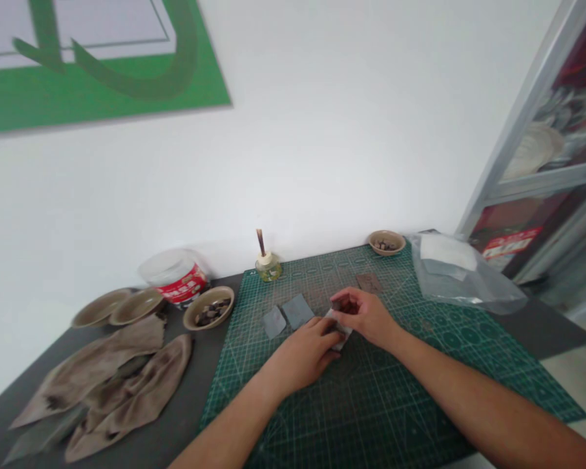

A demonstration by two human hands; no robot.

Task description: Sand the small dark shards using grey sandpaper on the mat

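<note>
Right hand (366, 317) in close, fingers (348, 303) curled and pinching a small dark piece (339, 304); left hand (300, 357) alongside, fingers (322, 337) pressed together on a pale strip (338, 335). All low over a green cutting mat (371, 417), just beside two grey squares (297, 311).

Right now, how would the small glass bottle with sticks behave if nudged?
The glass bottle looks squat, so it probably resists a light nudge. The sticks rising from it may sway. Being glass, it is likely fragile; its yellowish liquid adds some weight.
</note>
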